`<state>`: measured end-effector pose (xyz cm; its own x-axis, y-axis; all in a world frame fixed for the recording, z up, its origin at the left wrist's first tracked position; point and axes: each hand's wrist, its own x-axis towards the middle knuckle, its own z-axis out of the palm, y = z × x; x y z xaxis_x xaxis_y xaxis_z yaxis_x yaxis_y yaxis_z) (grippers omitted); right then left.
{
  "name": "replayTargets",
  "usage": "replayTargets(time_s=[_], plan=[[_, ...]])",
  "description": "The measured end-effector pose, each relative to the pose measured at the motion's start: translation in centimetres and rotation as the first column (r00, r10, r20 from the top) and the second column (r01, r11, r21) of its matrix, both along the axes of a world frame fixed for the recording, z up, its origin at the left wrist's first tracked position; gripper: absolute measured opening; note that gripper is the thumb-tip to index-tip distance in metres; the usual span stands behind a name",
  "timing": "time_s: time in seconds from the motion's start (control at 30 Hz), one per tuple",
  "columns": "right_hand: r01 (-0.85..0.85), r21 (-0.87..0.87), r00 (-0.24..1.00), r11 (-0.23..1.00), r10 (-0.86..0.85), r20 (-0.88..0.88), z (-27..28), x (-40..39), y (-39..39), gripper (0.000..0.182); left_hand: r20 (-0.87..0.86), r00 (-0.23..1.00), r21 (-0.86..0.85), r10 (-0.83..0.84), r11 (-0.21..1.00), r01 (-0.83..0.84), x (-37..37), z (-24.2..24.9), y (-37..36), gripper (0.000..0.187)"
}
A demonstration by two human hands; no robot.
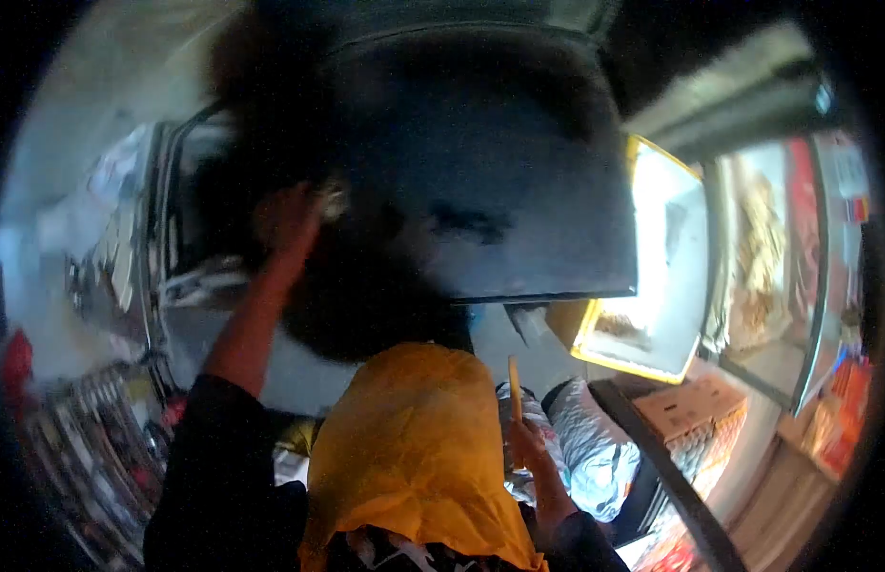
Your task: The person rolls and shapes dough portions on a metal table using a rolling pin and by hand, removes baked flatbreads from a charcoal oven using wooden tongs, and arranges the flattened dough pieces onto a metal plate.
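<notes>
My left hand stretches out over a dark, flat tabletop. Its fingers are closed on a small pale thing, too blurred to name. Low on the right, my right hand is wrapped round a narrow yellowish stick that points upward. That stick is apart from the tabletop, below its near edge. A yellow-orange apron covers the front of my body between both arms. Black blur hides part of the surface around my left forearm.
To the right of the tabletop, a brightly lit bin with a yellow rim stands tilted. A cardboard box and silvery bags lie below it. A dark bar crosses the lower right. At lower left is a slatted rack.
</notes>
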<state>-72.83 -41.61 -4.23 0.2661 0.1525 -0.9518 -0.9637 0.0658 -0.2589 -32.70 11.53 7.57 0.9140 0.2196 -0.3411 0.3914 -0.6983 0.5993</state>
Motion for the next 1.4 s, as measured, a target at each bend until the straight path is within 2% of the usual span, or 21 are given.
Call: replayTargets(time_s=[0.03,0.1,0.13,0.17,0.27,0.33,0.4,0.47,0.53,0.57,0.63,0.67,0.73,0.77,0.8,0.83,0.97,1.13,1.23,1.3,1.4], plan=[[-0.172,-0.226,0.980,0.959,0.190,0.063,2.0,2.6,2.7,0.038,0.260,0.965,0.014,0.020,1.000,-0.025,-3.1,-1.3,-1.6,0.051],[-0.383,-0.234,0.893,0.894,0.423,0.154,-0.9,4.1,3.8,0.044,0.400,0.899,0.073,-0.177,0.984,0.162,-9.8,-0.7,-2.9,0.044],[-0.528,-0.261,0.776,0.808,0.584,0.238,-2.0,4.7,4.8,0.052,0.181,0.973,-0.207,-0.141,0.962,0.178,-13.5,0.0,-3.0,0.044],[-0.469,-0.087,0.871,0.879,0.476,0.120,2.7,8.2,8.0,0.056,-0.039,0.986,-0.476,-0.160,0.871,0.122,-17.2,0.7,-2.5,0.043],[-0.518,-0.019,0.805,0.855,0.495,0.326,-2.6,7.2,13.4,0.056,-0.238,0.942,-0.620,-0.236,0.783,0.039,-29.2,-2.8,2.0,0.047],[-0.584,0.036,0.761,0.811,0.532,0.371,1.4,9.9,21.1,0.060,-0.219,0.976,-0.893,0.003,0.402,-0.201,-36.7,-6.3,5.6,0.052],[-0.700,0.099,0.677,0.708,0.613,0.408,5.2,11.5,30.4,0.064,-0.357,0.932,-0.841,0.070,0.411,-0.353,-39.7,-6.1,9.5,0.053],[-0.756,-0.079,0.417,0.650,0.571,0.707,6.6,9.7,40.1,0.071,-0.514,0.845,-0.764,0.150,0.369,-0.530,-43.3,-2.5,10.6,0.053],[-0.770,0.117,0.542,0.628,0.546,0.639,13.1,8.9,49.4,0.073,-0.380,0.854,-0.789,0.356,0.358,-0.500,-42.7,4.4,13.6,0.050],[-0.783,0.104,0.519,0.613,0.553,0.651,15.4,8.0,53.3,0.073,-0.362,0.854,-0.797,0.373,0.352,-0.491,-43.3,4.6,15.3,0.050],[-0.765,0.273,0.567,0.584,0.409,0.715,18.2,5.9,58.6,0.077,-0.042,0.881,-0.838,0.471,0.464,-0.288,-44.8,5.6,18.5,0.044],[-0.766,0.270,0.567,0.584,0.415,0.711,18.2,5.2,59.8,0.077,-0.046,0.880,-0.840,0.473,0.458,-0.290,-45.5,6.5,19.9,0.044],[-0.823,0.166,0.473,0.543,0.492,0.731,17.0,4.7,61.6,0.073,-0.245,0.765,-0.922,0.595,0.101,-0.374,-45.8,8.2,22.7,0.047],[-0.828,0.165,0.471,0.535,0.506,0.723,16.8,4.7,61.8,0.073,-0.257,0.756,-0.921,0.602,0.086,-0.381,-46.5,6.8,24.0,0.047],[-0.884,-0.075,0.275,0.461,0.644,0.713,16.7,5.5,61.6,0.068,-0.256,0.693,-0.911,0.674,0.071,-0.406,-47.3,4.4,25.4,0.048],[-0.885,-0.306,0.073,0.350,0.754,0.653,16.5,6.4,61.3,0.064,-0.251,0.622,-0.900,0.741,0.058,-0.432,-48.1,3.2,26.7,0.050],[-0.730,-0.515,0.096,0.449,0.814,0.573,9.3,6.2,57.3,0.037,-0.341,0.527,-0.793,0.778,0.064,-0.606,-48.5,3.7,32.5,0.049],[-0.736,-0.395,0.278,0.550,0.777,0.565,8.9,10.3,59.3,0.030,-0.037,0.474,-0.664,0.880,0.333,-0.670,-47.5,2.7,38.0,0.072],[-0.768,-0.367,0.270,0.525,0.785,0.557,7.0,13.1,61.3,0.032,-0.050,0.488,-0.587,0.871,0.370,-0.720,-45.3,5.1,42.5,0.079],[-0.723,-0.232,0.444,0.651,0.695,0.566,7.8,14.7,64.0,0.035,0.016,0.460,-0.592,0.888,0.379,-0.711,-44.6,3.4,46.1,0.081],[-0.715,-0.297,0.322,0.633,0.675,0.664,8.6,16.8,66.0,0.036,0.131,0.442,-0.608,0.888,0.424,-0.671,-44.8,1.3,51.4,0.082]])
